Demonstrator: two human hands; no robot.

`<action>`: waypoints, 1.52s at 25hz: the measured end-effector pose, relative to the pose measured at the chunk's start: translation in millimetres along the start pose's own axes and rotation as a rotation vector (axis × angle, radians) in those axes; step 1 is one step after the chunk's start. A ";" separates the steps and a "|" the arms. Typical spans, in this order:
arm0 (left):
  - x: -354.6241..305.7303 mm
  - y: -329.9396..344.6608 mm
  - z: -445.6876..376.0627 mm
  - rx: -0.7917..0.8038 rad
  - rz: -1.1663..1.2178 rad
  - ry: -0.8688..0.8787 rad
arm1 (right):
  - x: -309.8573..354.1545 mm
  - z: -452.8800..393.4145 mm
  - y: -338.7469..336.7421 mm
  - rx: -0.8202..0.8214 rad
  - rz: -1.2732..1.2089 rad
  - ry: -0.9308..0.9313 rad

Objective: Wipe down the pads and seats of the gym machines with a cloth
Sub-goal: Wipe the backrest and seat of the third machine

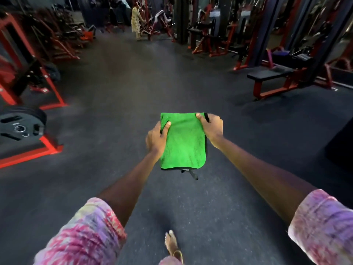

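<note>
Green cloth [183,140] hangs between both hands, left hand [157,137] and right hand [211,127] each pinching a top corner; likely light, soft, floppy, best gripped bunched mid-fold.

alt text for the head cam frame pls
Both hands, left hand and right hand, grip a folded green cloth by its top corners above a dark gym floor. Red-framed machines line both sides, with a black bench at right.

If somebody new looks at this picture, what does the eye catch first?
First the bright green cloth at the centre, gripped by the left hand and right hand above the dark floor. Next, red machine frames at left and a black bench at right.
</note>
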State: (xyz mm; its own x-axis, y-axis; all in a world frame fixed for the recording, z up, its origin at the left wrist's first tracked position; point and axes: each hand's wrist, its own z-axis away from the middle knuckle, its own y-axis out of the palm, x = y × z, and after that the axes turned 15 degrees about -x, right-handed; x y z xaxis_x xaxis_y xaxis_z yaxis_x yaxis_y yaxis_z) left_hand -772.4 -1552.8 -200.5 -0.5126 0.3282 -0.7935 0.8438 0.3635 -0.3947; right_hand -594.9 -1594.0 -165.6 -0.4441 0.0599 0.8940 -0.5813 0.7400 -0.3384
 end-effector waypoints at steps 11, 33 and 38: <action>-24.1 276.6 -261.7 -0.087 0.196 -0.171 | -40.1 -329.4 115.8 0.059 -0.536 0.569; -8.4 835.1 -701.7 0.124 0.448 -0.349 | -213.0 -967.9 307.3 0.073 -0.406 0.295; -11.6 969.6 -831.2 0.183 0.524 -0.361 | -239.9 -1131.8 350.1 0.069 -0.381 0.288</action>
State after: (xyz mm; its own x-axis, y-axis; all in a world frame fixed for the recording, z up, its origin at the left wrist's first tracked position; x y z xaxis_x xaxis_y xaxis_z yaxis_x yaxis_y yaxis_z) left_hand -80.3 -479.5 -189.0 0.0320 0.0974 -0.9947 0.9967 0.0709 0.0390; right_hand 79.8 -591.1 -166.0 0.0110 -0.0166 0.9998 -0.7139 0.7000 0.0194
